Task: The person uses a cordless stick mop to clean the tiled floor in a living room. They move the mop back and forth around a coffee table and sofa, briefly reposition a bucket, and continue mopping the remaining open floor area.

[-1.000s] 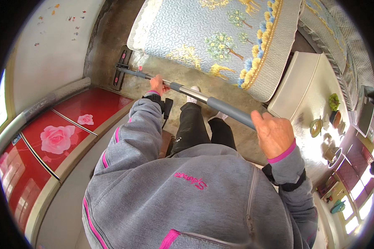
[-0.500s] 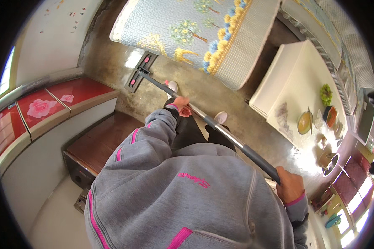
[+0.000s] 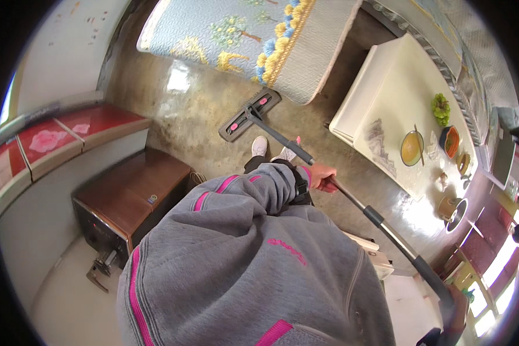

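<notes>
Well left of the left hand (image 3: 322, 176) stands a glossy brown box (image 3: 134, 187). Beyond that hand, the mop head (image 3: 249, 115), a flat grey oblong, rests on the mottled floor (image 3: 196, 144), farther right along it than earlier. The left hand is closed around the smooth metal pole (image 3: 395, 238), which slants down rightward to the right hand (image 3: 458, 308), clasped on its matte grey grip (image 3: 431, 278).

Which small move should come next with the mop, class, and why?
Probably slide the mop head sideways to the person's right, toward the white table. It sits close to the edge of the bedspread, more floor shows that way, and pulling straight back might bump the shoes. The left hand and right hand both grip the pole, so steering looks manageable.
</notes>
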`<state>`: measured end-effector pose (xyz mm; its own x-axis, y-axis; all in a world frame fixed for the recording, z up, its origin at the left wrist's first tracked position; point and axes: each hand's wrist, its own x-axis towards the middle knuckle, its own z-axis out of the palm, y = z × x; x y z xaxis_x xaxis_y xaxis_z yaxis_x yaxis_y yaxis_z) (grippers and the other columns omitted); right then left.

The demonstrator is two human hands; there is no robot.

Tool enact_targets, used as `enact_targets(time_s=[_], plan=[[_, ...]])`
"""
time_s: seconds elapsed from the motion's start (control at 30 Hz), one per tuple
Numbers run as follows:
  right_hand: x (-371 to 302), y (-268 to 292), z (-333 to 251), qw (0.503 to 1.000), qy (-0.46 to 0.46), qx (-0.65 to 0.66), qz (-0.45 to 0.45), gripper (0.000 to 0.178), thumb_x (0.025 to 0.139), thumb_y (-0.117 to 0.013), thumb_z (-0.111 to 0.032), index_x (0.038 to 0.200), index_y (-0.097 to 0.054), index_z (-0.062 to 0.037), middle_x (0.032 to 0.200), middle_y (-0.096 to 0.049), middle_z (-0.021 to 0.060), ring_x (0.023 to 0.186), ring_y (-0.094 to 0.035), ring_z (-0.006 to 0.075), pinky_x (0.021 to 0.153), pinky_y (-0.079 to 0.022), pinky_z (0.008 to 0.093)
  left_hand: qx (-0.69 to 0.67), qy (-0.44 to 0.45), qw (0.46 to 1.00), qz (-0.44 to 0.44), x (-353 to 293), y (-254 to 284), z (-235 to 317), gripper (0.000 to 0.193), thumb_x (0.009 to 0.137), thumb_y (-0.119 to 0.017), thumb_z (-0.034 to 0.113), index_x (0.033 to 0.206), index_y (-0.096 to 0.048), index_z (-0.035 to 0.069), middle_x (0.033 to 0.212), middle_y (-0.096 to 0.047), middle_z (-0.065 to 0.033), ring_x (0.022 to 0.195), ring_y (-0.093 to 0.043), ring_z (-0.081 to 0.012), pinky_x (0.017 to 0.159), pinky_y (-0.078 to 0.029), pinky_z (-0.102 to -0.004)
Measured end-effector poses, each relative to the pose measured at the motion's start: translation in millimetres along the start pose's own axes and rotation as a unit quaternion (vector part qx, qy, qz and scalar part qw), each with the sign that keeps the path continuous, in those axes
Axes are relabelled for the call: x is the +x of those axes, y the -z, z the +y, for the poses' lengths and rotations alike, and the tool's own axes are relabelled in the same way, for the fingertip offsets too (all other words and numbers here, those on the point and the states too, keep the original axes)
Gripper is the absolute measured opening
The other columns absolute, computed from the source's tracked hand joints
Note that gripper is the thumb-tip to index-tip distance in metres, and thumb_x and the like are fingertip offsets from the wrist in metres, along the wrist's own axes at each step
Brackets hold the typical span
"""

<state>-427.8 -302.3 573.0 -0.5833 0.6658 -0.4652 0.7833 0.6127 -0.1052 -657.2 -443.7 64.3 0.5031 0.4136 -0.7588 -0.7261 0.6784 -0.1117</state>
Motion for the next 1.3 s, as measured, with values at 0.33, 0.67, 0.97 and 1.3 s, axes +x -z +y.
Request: enact_targets(time_s=[0.33,0.67,0.97,1.3], plan=[[106.1,-123.5,-114.8,0.992,0.088,-0.036,-0.082,0.029,0.068,-0.054,-0.002,0.095,-0.062,-0.0038,0.079,-0.062,0.0187,0.074,-0.062,0.0336,0.063,-0.048,0.0367,-0.183,-0.358,0.888,0.224,-69.6,207.0,39.2,0.010,0.078,-0.053,0.000,0.072,-0.053,-0.008,0.067,-0.058,-0.0196,0.059,-0.061,-0.0312,0.055,-0.054,-0.0461],[159.0,-202.8,-273.8,0.918,0.356,-0.115,-0.133,0.033,0.071,-0.052,-0.003,0.104,-0.048,0.0006,0.070,-0.056,0.0153,0.061,-0.058,0.0318,0.051,-0.044,0.0419,-0.131,-0.330,0.797,0.488,-177.8,326.3,68.3,0.012,0.076,-0.055,0.006,0.078,-0.044,0.000,0.066,-0.046,-0.0093,0.054,-0.054,-0.0249,0.044,-0.049,-0.0450],[104.5,-172.8,-160.9,0.882,0.386,-0.223,-0.156,0.040,0.071,-0.053,-0.001,0.110,-0.049,0.0015,0.070,-0.054,0.0118,0.056,-0.057,0.0255,0.047,-0.043,0.0363,-0.116,-0.270,0.892,0.344,-116.4,235.8,-36.6,0.016,0.078,-0.053,0.014,0.081,-0.048,-0.002,0.062,-0.051,-0.0122,0.049,-0.057,-0.0282,0.046,-0.053,-0.0452],[56.3,-105.1,62.8,0.872,0.383,-0.296,-0.072,0.036,0.071,-0.052,0.001,0.107,-0.054,-0.0032,0.068,-0.054,0.0105,0.057,-0.058,0.0257,0.048,-0.043,0.0375,-0.137,-0.209,0.956,0.157,6.7,31.4,-125.1,0.020,0.083,-0.050,0.017,0.087,-0.050,-0.002,0.075,-0.060,-0.0195,0.058,-0.060,-0.0266,0.058,-0.056,-0.0440]])
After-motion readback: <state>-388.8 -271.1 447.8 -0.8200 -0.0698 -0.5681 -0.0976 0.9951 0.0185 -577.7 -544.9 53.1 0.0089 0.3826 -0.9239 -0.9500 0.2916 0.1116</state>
